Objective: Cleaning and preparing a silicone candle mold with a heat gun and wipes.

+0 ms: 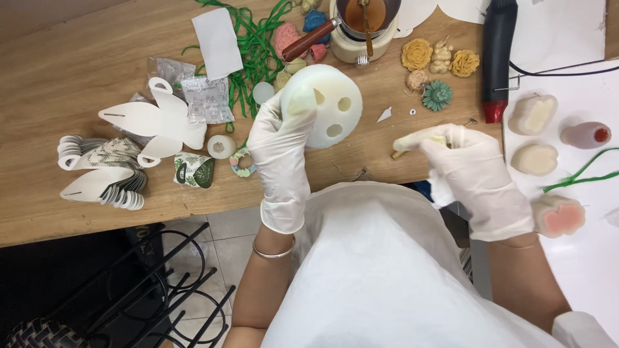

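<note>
Left hand: the gloved left hand (282,138) has its grip closed round a pale round mould (325,106), thumb over the near rim, fingers behind it.
Mould: held up off the tabletop (58,84) and tilted, its flat face with three holes turned toward the camera.
Right hand: the gloved right hand (474,169) has its grip pinched narrow on a small cream wax piece (419,138), which sticks out leftward from the fingertips.
Between the grips: bare wood, a small white scrap (385,115) lying just beyond.
Beyond the left grip: a melting pot (364,26) with amber liquid and a wooden handle, green ribbon (255,45), and pink and blue wax shapes beside it.
Left of the left grip: white card cut-outs (155,122), clear sachets (206,100), a small white disc (221,146).
Beyond the right grip: yellow and teal wax flowers (438,95), and a black and red heat gun (498,58).
Right of the right grip: pale filled moulds (534,115) on a white sheet, one with pink wax (560,217), and a small reddish bottle (585,135).
Near side: a white apron (374,270) and a bangle on the left wrist (274,252).
</note>
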